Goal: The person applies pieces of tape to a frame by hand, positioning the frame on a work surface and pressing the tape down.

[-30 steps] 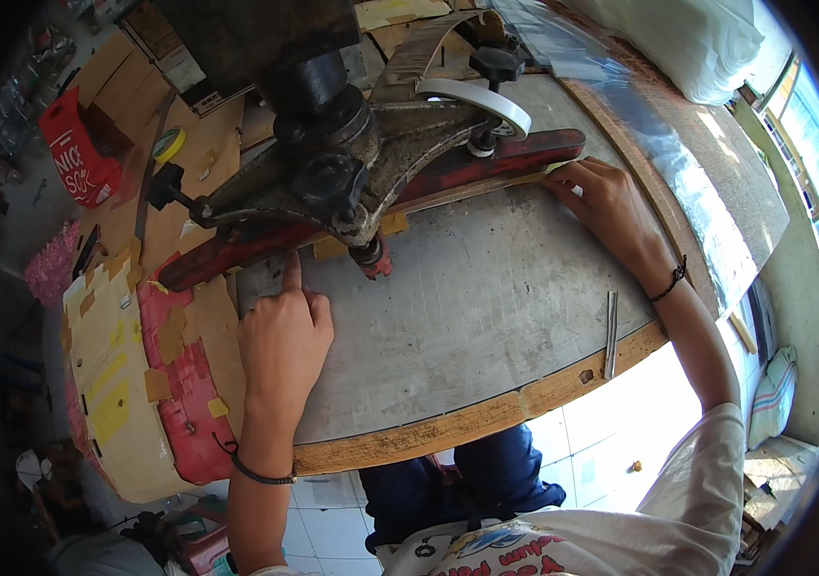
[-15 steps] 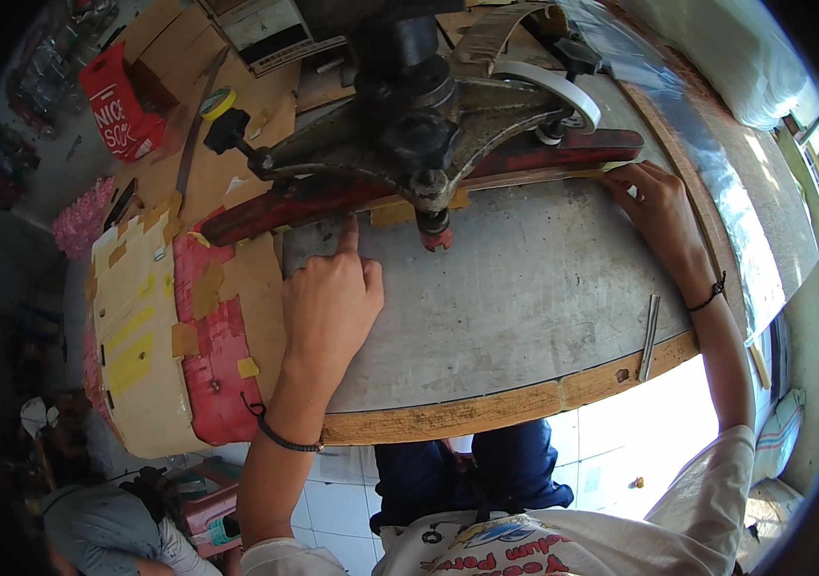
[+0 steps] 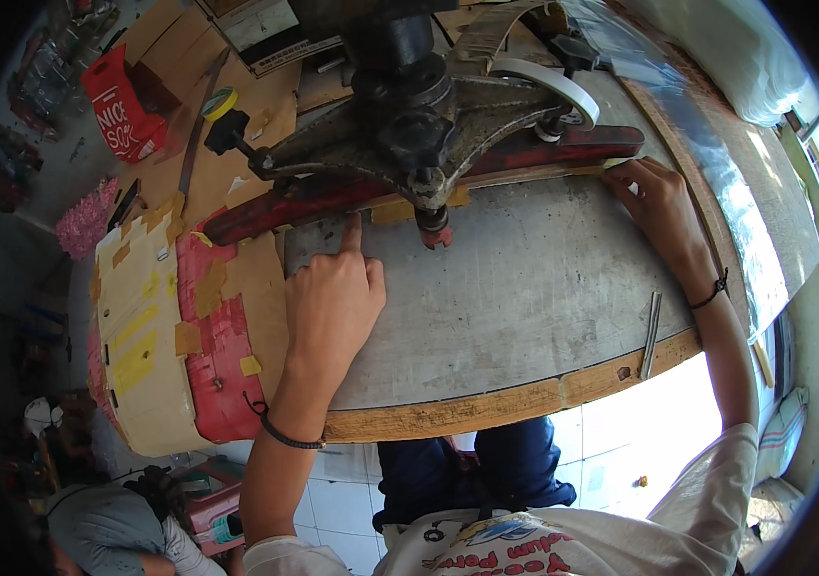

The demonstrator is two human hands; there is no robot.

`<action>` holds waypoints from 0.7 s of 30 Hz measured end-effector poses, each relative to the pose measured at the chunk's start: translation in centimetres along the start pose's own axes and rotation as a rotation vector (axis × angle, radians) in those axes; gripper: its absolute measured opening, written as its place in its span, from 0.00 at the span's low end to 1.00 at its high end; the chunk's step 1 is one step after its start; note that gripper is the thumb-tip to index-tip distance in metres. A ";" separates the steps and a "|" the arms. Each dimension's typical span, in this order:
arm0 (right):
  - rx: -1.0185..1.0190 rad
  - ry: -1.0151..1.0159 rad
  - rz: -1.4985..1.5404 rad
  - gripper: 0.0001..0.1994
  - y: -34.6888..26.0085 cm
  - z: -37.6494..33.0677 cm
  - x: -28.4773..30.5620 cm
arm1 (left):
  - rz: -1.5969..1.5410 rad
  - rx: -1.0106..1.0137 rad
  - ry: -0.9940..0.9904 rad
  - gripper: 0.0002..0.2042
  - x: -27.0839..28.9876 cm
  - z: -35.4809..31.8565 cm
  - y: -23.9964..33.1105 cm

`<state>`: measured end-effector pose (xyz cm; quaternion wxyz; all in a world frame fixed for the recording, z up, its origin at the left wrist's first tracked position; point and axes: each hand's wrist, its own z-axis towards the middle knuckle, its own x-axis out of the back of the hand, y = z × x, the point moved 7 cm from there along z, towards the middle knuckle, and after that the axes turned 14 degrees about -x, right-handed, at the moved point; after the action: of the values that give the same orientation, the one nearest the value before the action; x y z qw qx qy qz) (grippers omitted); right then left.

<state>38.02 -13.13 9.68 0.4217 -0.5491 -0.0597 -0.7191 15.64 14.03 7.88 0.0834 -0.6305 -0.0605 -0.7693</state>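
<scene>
My left hand (image 3: 336,302) rests on the grey metal tabletop (image 3: 496,307), back upward. Its index finger stretches forward, tip down just short of a dark red wooden bar (image 3: 285,206); the other fingers are curled and hold nothing visible. At the bar's right end, my right hand (image 3: 654,202) has thumb and fingers pinched together beside a pale strip along the bar; what they hold is too small to tell. Between the hands, a black metal machine head (image 3: 419,144) with curved arms stands over the bar, and its reddish-tipped spindle (image 3: 436,235) points down at the tabletop.
A thin metal strip (image 3: 651,336) lies near the table's right front, by the wooden edge (image 3: 448,413). Taped red and cream sheets (image 3: 150,346) cover the left side. Beyond are a yellow tape roll (image 3: 220,104) and a red bag (image 3: 126,106). Another person (image 3: 107,528) is at lower left.
Both hands keep their places and poses at the bar. The whole view has shifted very slightly.
</scene>
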 end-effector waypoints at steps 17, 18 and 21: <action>0.091 0.017 -0.023 0.07 0.3 0.1 -0.2 | -0.015 0.006 0.023 0.25 0.2 0.0 0.0; 0.092 0.019 -0.036 0.07 0.4 0.1 -0.1 | -0.032 0.013 0.031 0.25 0.2 0.0 0.0; 0.071 0.017 -0.039 0.08 0.3 0.1 -0.3 | -0.048 0.035 0.031 0.25 0.2 0.0 0.1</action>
<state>38.31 -13.11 9.32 0.4274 -0.5263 -0.0921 -0.7292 15.60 13.92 8.04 0.0770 -0.6154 -0.0878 -0.7796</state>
